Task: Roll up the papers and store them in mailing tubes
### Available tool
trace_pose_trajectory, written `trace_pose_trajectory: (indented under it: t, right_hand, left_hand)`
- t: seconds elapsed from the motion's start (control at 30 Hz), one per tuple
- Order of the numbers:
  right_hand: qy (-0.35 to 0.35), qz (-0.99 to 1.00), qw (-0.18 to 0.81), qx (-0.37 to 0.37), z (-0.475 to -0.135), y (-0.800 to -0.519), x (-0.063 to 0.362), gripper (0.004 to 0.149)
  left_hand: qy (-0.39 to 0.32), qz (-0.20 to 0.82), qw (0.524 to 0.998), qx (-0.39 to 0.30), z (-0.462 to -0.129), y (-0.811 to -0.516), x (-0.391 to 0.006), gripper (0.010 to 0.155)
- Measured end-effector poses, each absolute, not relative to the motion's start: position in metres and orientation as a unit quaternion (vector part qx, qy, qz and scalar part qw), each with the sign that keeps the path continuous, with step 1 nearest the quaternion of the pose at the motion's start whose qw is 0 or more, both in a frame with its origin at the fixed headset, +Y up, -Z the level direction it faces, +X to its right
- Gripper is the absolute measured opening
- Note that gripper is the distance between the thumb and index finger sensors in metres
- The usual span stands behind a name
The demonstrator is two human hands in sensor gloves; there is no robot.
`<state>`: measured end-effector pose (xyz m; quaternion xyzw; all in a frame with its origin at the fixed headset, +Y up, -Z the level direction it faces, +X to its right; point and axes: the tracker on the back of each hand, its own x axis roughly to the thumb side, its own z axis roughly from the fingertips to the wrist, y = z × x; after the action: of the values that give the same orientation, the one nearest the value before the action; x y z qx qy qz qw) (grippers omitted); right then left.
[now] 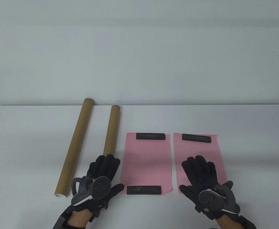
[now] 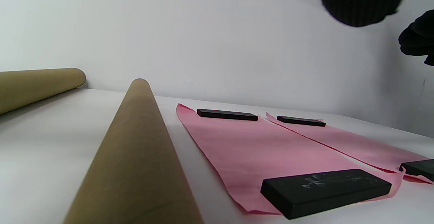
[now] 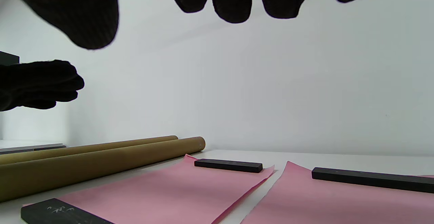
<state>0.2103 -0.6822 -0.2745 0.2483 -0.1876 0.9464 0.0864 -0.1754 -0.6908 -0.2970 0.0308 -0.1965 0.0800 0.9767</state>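
- Nearest the table camera, the left hand [image 1: 101, 177] hangs over the near end of the right tube [image 1: 111, 130], fingers loosely spread and holding nothing.
- The right hand [image 1: 205, 179] hovers above the right pink sheet [image 1: 197, 152], fingers straight, empty too; the wrist views show both hands clear of the table [image 1: 22, 148].
- Judged step: freeing a sheet. Lift off both weights before rolling, or the paper may tear. Then roll tight and even from the near edge, slimmer than the tube's bore.
- Count: two brown tubes, including the left tube [image 1: 75, 148]; two pink sheets, with the left pink sheet [image 1: 146, 162] just beside the right.
- Four black bar weights, such as the near bar [image 1: 144, 190], one across each end of each sheet.
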Motion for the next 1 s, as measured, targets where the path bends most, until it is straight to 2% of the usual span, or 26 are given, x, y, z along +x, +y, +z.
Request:
trace_pose_trajectory:
  t: [0.3,0.5,0.57,0.73,0.9,1.0]
  right_hand:
    - [-0.174,0.951,0.094,0.239,-0.278,-0.684,0.211,0.087]
    - [-0.175,0.952,0.101,0.229,-0.28,-0.681,0.216,0.086]
    - [-0.174,0.953,0.096,0.227,-0.281,-0.681,0.217,0.086]
    - [-0.18,0.953,0.101,0.223,-0.281,-0.677,0.22,0.086]
    - [-0.176,0.953,0.1,0.225,-0.281,-0.677,0.22,0.086]
    - [-0.172,0.954,0.096,0.227,-0.28,-0.676,0.219,0.086]
  left_hand:
    - [-0.185,0.073,0.98,0.021,-0.299,-0.693,-0.175,0.094]
    - [-0.124,0.06,0.99,-0.009,-0.308,-0.697,-0.177,0.097]
    - [-0.097,0.072,0.992,-0.034,-0.316,-0.7,-0.18,0.098]
    - [-0.017,0.062,0.984,-0.165,-0.339,-0.707,-0.176,0.106]
    - [0.06,0.014,0.96,-0.272,-0.381,-0.72,-0.163,0.112]
    - [0.098,-0.02,0.947,-0.304,-0.409,-0.729,-0.156,0.115]
